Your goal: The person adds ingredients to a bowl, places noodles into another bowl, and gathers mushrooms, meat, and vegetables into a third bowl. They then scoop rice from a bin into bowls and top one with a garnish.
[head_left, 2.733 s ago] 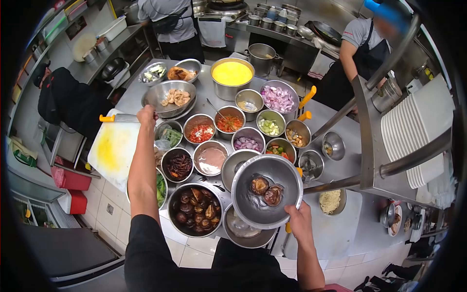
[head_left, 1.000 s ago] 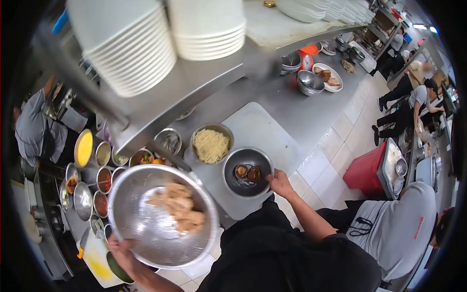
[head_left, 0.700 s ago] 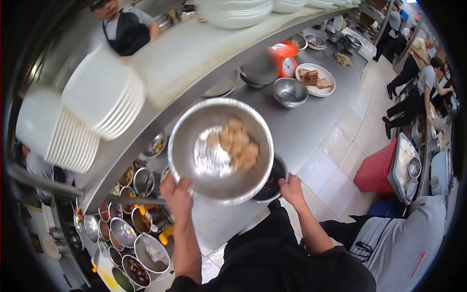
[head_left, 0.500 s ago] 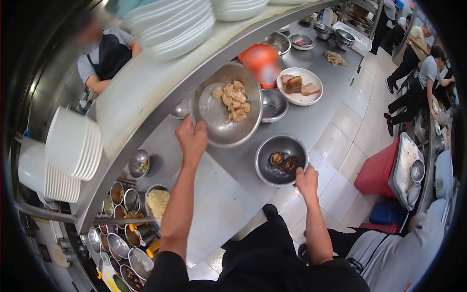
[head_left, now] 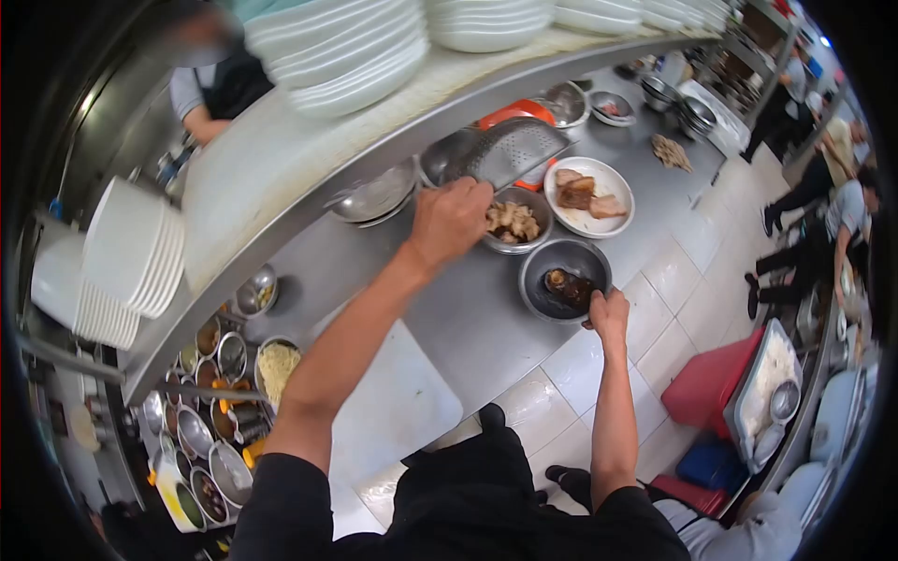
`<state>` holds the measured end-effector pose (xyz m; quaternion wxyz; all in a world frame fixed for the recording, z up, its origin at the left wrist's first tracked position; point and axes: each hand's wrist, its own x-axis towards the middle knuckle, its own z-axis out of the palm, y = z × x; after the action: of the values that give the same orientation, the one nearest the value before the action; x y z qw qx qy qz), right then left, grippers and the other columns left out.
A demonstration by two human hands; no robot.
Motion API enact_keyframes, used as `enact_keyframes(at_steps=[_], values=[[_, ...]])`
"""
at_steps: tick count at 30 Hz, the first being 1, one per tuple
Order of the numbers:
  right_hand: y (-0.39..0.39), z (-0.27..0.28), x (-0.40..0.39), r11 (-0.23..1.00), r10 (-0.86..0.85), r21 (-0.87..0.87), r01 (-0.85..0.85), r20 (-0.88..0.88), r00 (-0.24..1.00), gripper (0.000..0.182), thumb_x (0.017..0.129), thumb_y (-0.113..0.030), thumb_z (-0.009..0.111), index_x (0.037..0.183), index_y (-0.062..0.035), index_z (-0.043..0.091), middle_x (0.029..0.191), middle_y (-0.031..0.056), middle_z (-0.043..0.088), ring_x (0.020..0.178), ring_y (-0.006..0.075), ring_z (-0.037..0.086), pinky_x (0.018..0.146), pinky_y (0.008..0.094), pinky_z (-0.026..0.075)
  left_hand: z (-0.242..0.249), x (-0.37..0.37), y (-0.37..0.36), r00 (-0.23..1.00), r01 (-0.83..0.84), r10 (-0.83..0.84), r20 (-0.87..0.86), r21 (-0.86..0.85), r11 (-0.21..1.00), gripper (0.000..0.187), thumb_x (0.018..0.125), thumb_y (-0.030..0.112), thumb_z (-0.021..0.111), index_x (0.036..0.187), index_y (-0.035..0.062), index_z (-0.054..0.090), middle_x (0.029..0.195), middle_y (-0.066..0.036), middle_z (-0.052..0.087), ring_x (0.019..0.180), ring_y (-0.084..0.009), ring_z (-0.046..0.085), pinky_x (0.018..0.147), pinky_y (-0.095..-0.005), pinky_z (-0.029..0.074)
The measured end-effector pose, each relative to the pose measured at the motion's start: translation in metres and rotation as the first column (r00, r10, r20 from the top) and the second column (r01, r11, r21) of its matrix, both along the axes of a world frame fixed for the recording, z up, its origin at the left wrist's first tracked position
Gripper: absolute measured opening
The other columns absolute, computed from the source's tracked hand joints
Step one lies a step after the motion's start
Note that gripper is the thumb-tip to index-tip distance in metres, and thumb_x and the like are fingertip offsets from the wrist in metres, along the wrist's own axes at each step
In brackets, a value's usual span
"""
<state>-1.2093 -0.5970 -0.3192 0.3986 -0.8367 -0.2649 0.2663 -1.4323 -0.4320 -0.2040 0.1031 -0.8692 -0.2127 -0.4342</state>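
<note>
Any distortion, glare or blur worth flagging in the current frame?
Head view: strong wide-angle distortion, with black rounded corners and the shelf bowed into an arc; head view: glare on the floor tiles beside the counter; head view: the head of the co-worker at upper left is blurred, while the left hand and right hand look fairly sharp.

A perforated metal bowl (head_left: 516,157) is tipped steeply over a smaller metal bowl (head_left: 514,248), which holds pale tan chunks (head_left: 514,221) with darker brown bits among them. Just beside it is a round, dark grey bowl (head_left: 538,297) near the counter's edge, its opening facing up – inside lie glossy, dark brown mushrooms (head_left: 569,289), close together on the bottom.
</note>
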Motion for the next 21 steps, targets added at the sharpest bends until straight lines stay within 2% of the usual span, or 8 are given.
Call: enact_keyframes(at_steps=[2,3,6,11,12,14,18,21], values=[[-0.010,-0.017,0.001,0.997,0.081,-0.002,-0.081,0.074,0.994,0.034,0.080,-0.019,0.051,0.079,0.0139,0.058,0.061,0.0257,0.059,0.054,0.0335,0.064,0.052,0.0406,0.051,-0.001,-0.035,-0.036,0.994,-0.065,0.071,0.083,-0.080,0.995,0.010,0.064,0.005,0.055,0.066,0.0100,0.047,0.059,-0.004,0.046,0.048,-0.0223,0.052,0.040,-0.0358,0.042],[-0.019,-0.039,0.004,0.984,0.156,0.014,-0.177,0.417,0.896,0.039,0.080,-0.023,0.053,0.081,0.0153,0.058,0.069,0.0285,0.061,0.069,0.0388,0.064,0.065,0.0453,0.049,-0.006,-0.060,-0.057,0.989,-0.101,0.112,0.094,-0.114,0.988,0.010,0.063,0.005,0.056,0.065,0.0098,0.047,0.060,-0.004,0.047,0.047,-0.0223,0.051,0.040,-0.0356,0.042],[-0.046,-0.050,-0.012,0.973,0.219,-0.081,-0.215,0.043,0.975,0.057,0.081,-0.034,0.054,0.109,0.0158,0.051,0.108,0.0340,0.054,0.106,0.0430,0.051,0.091,0.0461,0.038,0.002,-0.161,-0.148,0.947,-0.230,0.299,0.118,-0.404,0.885,0.010,0.061,0.001,0.054,0.064,0.0074,0.048,0.058,-0.008,0.046,0.044,-0.0257,0.048,0.041,-0.0367,0.039],[-0.067,-0.071,-0.071,0.934,0.357,0.052,-0.354,-0.196,0.913,0.039,0.078,-0.015,0.053,0.108,0.0089,0.049,0.093,0.0136,0.057,0.082,0.0214,0.054,0.076,0.0324,0.046,0.048,-0.366,-0.297,0.686,-0.543,0.727,-0.018,-0.678,0.496,0.010,0.056,-0.002,0.053,0.064,0.0005,0.049,0.053,-0.012,0.045,0.045,-0.0283,0.048,0.042,-0.0376,0.038],[-0.077,-0.059,-0.100,0.909,0.415,0.017,-0.416,-0.128,0.901,0.036,0.087,-0.024,0.058,0.094,0.0119,0.059,0.078,0.0165,0.062,0.060,0.0209,0.052,0.051,0.0370,0.048,0.052,-0.409,-0.326,0.581,-0.628,0.810,-0.074,-0.674,0.388,0.012,0.055,-0.002,0.054,0.066,-0.0010,0.054,0.053,-0.014,0.048,0.045,-0.0262,0.048,0.044,-0.0348,0.040],[-0.069,-0.053,-0.139,0.800,0.579,-0.051,-0.598,-0.203,0.790,0.043,0.086,-0.029,0.057,0.101,0.0120,0.056,0.080,0.0150,0.060,0.069,0.0207,0.055,0.051,0.0340,0.048,0.043,-0.490,-0.375,0.205,-0.611,0.979,-0.005,-0.782,0.123,0.022,0.057,-0.002,0.053,0.077,-0.0020,0.061,0.053,-0.006,0.048,0.049,-0.0117,0.047,0.048,-0.0260,0.038],[-0.057,-0.028,-0.258,0.769,0.631,0.174,-0.615,-0.362,0.686,0.037,0.074,-0.013,0.053,0.105,0.0081,0.051,0.093,0.0116,0.056,0.080,0.0195,0.052,0.073,0.0307,0.044,0.032,-0.635,-0.364,-0.354,-0.533,0.855,0.379,-0.833,0.148,0.019,0.065,0.001,0.049,0.079,-0.0056,0.061,0.065,-0.003,0.057,0.055,-0.0095,0.048,0.048,-0.0246,0.038],[-0.063,0.008,-0.339,0.818,0.558,0.012,-0.576,-0.265,0.786,0.031,0.072,-0.012,0.053,0.097,0.0057,0.055,0.089,0.0074,0.056,0.078,0.0152,0.049,0.069,0.0285,0.041,-0.031,-0.773,-0.323,-0.526,-0.282,0.619,0.583,-0.807,0.519,0.017,0.067,-0.001,0.054,0.082,-0.0084,0.056,0.073,-0.011,0.057,0.058,-0.0169,0.055,0.052,-0.0298,0.051]])
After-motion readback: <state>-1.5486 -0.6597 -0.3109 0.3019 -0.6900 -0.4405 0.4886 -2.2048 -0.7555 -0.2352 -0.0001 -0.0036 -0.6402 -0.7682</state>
